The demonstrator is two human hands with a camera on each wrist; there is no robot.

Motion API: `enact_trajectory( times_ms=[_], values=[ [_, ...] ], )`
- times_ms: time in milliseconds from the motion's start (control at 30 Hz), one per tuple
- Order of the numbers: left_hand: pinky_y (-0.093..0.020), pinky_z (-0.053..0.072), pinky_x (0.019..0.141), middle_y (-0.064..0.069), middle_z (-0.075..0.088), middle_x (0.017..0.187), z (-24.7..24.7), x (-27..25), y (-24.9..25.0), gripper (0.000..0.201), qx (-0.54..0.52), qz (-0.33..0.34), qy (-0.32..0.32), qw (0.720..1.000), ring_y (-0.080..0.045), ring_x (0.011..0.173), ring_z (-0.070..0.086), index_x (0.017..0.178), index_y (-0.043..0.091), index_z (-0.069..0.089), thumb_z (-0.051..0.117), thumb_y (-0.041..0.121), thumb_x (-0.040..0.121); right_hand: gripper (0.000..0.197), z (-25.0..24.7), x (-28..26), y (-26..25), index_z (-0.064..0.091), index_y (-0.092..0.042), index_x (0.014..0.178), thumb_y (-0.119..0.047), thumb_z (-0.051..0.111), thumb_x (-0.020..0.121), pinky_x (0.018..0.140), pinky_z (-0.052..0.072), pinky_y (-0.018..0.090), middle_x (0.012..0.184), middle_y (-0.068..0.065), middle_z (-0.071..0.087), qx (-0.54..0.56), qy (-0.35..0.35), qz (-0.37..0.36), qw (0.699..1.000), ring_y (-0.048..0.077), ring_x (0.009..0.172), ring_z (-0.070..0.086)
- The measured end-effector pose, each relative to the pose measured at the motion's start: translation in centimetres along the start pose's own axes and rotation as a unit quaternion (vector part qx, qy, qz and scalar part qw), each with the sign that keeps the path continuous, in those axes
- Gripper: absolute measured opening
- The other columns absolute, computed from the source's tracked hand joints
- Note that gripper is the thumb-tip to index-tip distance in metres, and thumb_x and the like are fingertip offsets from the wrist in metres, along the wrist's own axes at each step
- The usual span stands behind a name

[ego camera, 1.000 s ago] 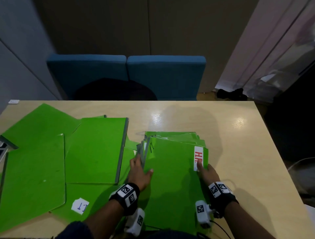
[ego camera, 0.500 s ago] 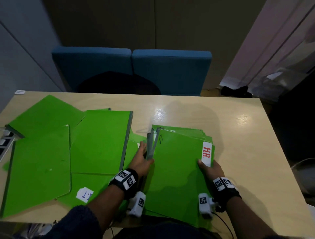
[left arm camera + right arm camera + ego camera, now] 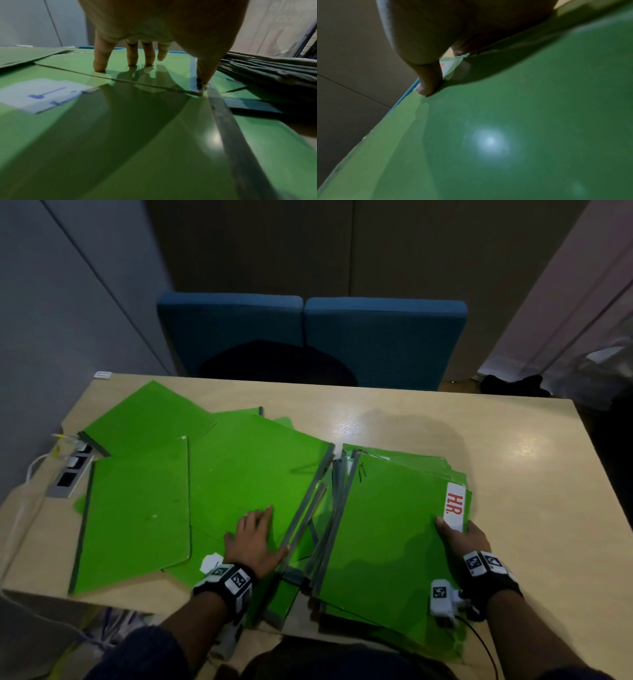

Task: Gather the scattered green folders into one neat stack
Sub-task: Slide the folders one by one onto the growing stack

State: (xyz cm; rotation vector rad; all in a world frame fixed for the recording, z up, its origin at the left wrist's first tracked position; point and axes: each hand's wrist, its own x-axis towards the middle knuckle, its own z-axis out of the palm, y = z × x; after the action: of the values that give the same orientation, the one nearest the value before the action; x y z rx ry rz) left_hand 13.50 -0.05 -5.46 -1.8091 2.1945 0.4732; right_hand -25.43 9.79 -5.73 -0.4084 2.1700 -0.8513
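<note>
A stack of green folders (image 3: 387,539) lies right of centre, its top one bearing a white "HR." label (image 3: 455,505). My right hand (image 3: 460,537) grips the stack's right edge, thumb (image 3: 428,82) pressing on the top folder (image 3: 505,135) beside the label. My left hand (image 3: 255,537) lies flat on a loose green folder (image 3: 253,470) left of the stack; straight fingers (image 3: 132,56) press on it, and the thumb sits at its grey spine. More loose folders (image 3: 137,515) overlap further left. One (image 3: 147,419) is at the far corner.
The wooden table (image 3: 513,474) has bare surface to the right and behind the stack. A power socket strip (image 3: 70,474) with a cable is at the left edge. Two blue chairs (image 3: 308,337) stand behind the table. Folders overhang the near edge.
My left hand left the stack's left edge and moved left onto the loose middle folder, which now lies angled toward the stack. My right hand keeps its grip.
</note>
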Motion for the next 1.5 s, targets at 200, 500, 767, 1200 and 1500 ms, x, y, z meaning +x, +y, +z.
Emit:
enact_trajectory(
  times_ms=[200, 500, 767, 1200, 1500],
  values=[
    [-0.047, 0.038, 0.101, 0.007, 0.032, 0.145, -0.7, -1.4, -0.6, 0.085, -0.018, 0.03, 0.005, 0.999, -0.018, 0.131, 0.035, 0.146, 0.033, 0.031, 0.038, 0.081, 0.076, 0.039, -0.1, -0.4, -0.3, 0.063, -0.011, 0.105, -0.042, 0.071, 0.084, 0.075, 0.055, 0.042, 0.095, 0.016, 0.068, -0.025, -0.001, -0.003, 1.0, 0.032, 0.079, 0.064],
    [-0.05, 0.029, 0.111, -0.021, 0.031, 0.149, -2.1, -0.9, -15.6, 0.068, -0.169, -0.28, 0.161, 0.931, -0.039, 0.137, 0.027, 0.137, 0.003, 0.046, 0.07, 0.035, 0.082, 0.034, -0.3, -1.2, -0.8, 0.059, -0.011, 0.106, -0.039, 0.066, 0.088, 0.064, 0.048, 0.033, 0.097, 0.016, 0.063, -0.037, -0.008, 0.002, 0.999, 0.029, 0.073, 0.06],
    [-0.046, 0.028, 0.111, -0.025, 0.043, 0.144, 0.3, -4.7, -23.8, 0.065, -0.204, -0.412, -0.018, 0.888, -0.04, 0.135, 0.035, 0.139, 0.004, 0.047, 0.038, 0.053, 0.097, 0.037, -0.3, -1.6, -0.8, 0.057, -0.008, 0.105, -0.04, 0.067, 0.088, 0.057, 0.048, 0.033, 0.093, 0.019, 0.064, -0.035, -0.003, 0.022, 0.999, 0.031, 0.068, 0.059],
    [-0.058, 0.044, 0.095, -0.029, 0.041, 0.142, 0.3, -4.9, -26.8, 0.1, -0.393, -0.493, 0.057, 0.774, -0.05, 0.118, 0.05, 0.146, 0.002, 0.028, 0.082, 0.041, 0.071, 0.045, 0.2, -0.6, -1.1, 0.063, -0.004, 0.11, -0.041, 0.07, 0.085, 0.06, 0.046, 0.033, 0.094, 0.022, 0.065, -0.065, 0.019, 0.044, 0.997, 0.032, 0.069, 0.061],
    [-0.043, 0.059, 0.059, -0.018, 0.056, 0.09, -5.2, -2.9, -20.8, 0.014, -0.713, -0.334, 0.145, 0.598, -0.034, 0.069, 0.065, 0.083, 0.007, 0.049, 0.052, 0.013, 0.095, 0.039, 0.2, -0.5, -0.9, 0.059, -0.005, 0.104, -0.038, 0.07, 0.086, 0.055, 0.046, 0.032, 0.092, 0.023, 0.064, -0.045, 0.011, 0.046, 0.998, 0.032, 0.065, 0.059]
  ],
)
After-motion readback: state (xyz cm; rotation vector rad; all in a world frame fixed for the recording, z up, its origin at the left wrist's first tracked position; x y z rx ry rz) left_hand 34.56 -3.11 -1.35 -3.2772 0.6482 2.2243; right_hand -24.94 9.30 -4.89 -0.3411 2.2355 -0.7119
